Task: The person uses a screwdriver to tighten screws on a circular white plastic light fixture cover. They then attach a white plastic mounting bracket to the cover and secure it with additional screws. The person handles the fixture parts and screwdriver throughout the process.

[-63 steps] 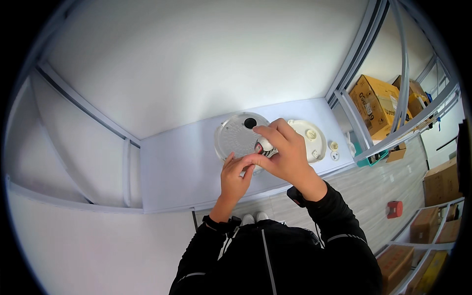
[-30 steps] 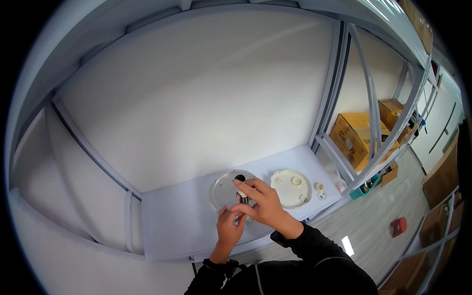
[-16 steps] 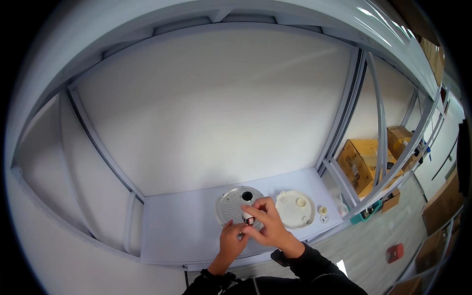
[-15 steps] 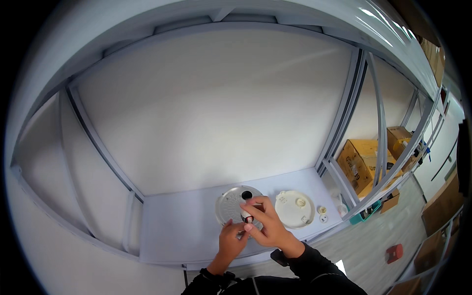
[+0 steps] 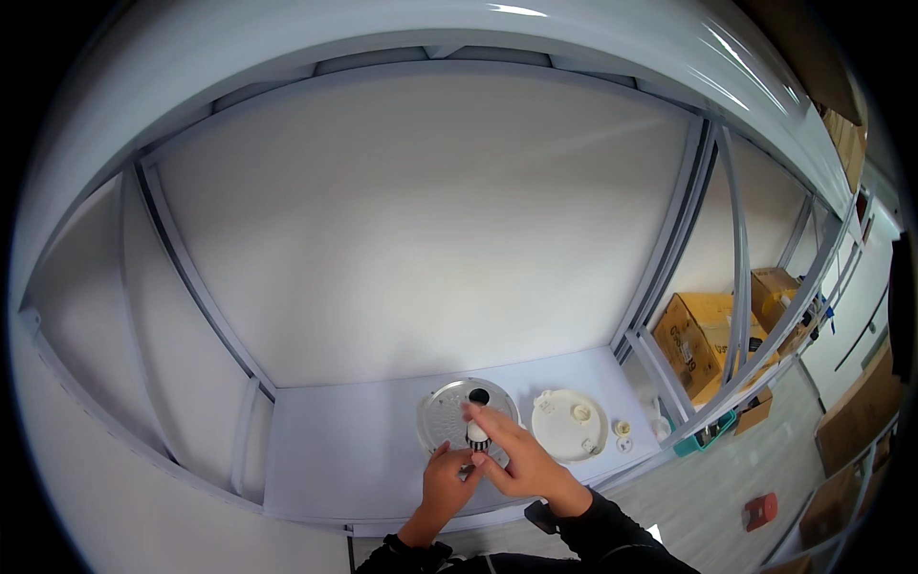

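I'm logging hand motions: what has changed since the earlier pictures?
The small striped cylinder, held in the right hand, has turned: the red patch seen half a second ago no longer shows and black-and-white stripes do. The view has tilted up, so the table appears lower. The left hand stays by the cylinder's lower end; nothing was visibly let go. The grey disc and cream tray stayed put.

Right hand (image 5: 518, 459) bends into a grip here, fingers (image 5: 490, 418) above thumb (image 5: 491, 470); left hand (image 5: 447, 485) sits lower, beside it, thumbs perhaps touching, hard to see!
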Tool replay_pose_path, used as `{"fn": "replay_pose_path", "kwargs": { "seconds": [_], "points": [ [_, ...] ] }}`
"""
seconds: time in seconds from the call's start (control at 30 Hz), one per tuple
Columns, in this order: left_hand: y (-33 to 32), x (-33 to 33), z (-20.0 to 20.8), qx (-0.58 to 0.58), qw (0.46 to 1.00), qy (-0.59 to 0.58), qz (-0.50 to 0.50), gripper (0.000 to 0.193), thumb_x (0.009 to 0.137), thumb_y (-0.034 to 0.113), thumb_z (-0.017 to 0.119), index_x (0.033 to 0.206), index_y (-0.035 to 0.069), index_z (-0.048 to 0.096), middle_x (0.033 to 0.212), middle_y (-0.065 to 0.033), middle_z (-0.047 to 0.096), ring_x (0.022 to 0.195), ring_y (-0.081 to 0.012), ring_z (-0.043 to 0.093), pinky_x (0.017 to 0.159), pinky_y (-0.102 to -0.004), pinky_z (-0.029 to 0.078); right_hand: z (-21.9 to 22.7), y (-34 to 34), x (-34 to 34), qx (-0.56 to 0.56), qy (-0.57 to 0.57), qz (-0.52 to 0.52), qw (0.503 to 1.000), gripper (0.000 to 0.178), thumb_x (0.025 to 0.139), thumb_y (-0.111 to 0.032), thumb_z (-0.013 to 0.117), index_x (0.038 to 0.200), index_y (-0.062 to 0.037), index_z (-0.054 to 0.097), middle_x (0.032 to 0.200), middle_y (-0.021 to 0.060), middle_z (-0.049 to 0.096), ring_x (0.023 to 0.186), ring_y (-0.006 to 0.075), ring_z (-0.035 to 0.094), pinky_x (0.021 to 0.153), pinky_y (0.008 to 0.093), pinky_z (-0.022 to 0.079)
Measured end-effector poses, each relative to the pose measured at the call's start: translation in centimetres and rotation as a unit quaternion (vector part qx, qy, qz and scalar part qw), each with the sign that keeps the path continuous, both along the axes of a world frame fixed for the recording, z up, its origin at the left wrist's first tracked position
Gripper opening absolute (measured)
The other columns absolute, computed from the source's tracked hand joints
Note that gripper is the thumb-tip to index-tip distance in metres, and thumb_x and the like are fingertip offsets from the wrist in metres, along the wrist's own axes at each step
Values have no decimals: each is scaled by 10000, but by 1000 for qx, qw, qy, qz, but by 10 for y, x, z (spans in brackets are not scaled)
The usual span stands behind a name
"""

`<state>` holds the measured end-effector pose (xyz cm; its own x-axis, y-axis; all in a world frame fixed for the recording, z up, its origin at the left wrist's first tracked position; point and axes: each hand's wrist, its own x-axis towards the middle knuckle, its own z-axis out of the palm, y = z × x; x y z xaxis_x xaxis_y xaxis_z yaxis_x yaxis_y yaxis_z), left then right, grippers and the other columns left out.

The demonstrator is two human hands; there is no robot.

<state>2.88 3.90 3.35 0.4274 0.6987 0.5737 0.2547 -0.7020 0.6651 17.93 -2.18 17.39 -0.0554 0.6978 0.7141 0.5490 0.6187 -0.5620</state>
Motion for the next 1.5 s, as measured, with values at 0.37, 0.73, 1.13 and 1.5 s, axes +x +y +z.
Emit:
{"fn": "replay_pose_path", "kwargs": {
  "seconds": [0.37, 0.73, 1.13, 1.5],
  "points": [
    [-2, -2, 8, -12, 999, -33, -17, 177, 877, 143, 842, 980, 88, 708, 880, -47, 784, 824, -252, 773, 1080, -536, 522, -13, 3, -1, -52, -27, -141, 988, 850, 869, -216, 897, 1557, 0, 447, 1180, 197, 692, 977, 333, 711, 841, 396, 578],
    [0, -2, 0, -35, 999, -27, -12, 159, 867, 132, 832, 976, 93, 723, 922, -49, 786, 814, -260, 765, 1137, -537, 487, -21, 0, 3, -53, 66, -98, 992, 829, 911, -157, 847, 1579, 26, 392, 1158, 184, 766, 922, 281, 773, 805, 376, 601],
    [5, -6, 5, -31, 997, -60, -31, 369, 798, 183, 917, 1104, 89, 734, 1092, -92, 787, 1031, -315, 749, 1169, -557, 466, -8, -21, 22, 63, 84, -87, 991, 775, 924, -54, 803, 1560, 43, 371, 1073, 151, 711, 882, 174, 687, 812, 323, 561],
    [20, -20, 12, -16, 983, 28, 182, 224, 798, 144, 855, 1002, 89, 783, 1163, -101, 657, 1089, -342, 612, 945, -473, 515, -23, -26, 29, 6, 77, -93, 993, 763, 914, -67, 830, 1538, 47, 406, 1045, 154, 721, 870, 181, 691, 817, 324, 565]
  ]
}}
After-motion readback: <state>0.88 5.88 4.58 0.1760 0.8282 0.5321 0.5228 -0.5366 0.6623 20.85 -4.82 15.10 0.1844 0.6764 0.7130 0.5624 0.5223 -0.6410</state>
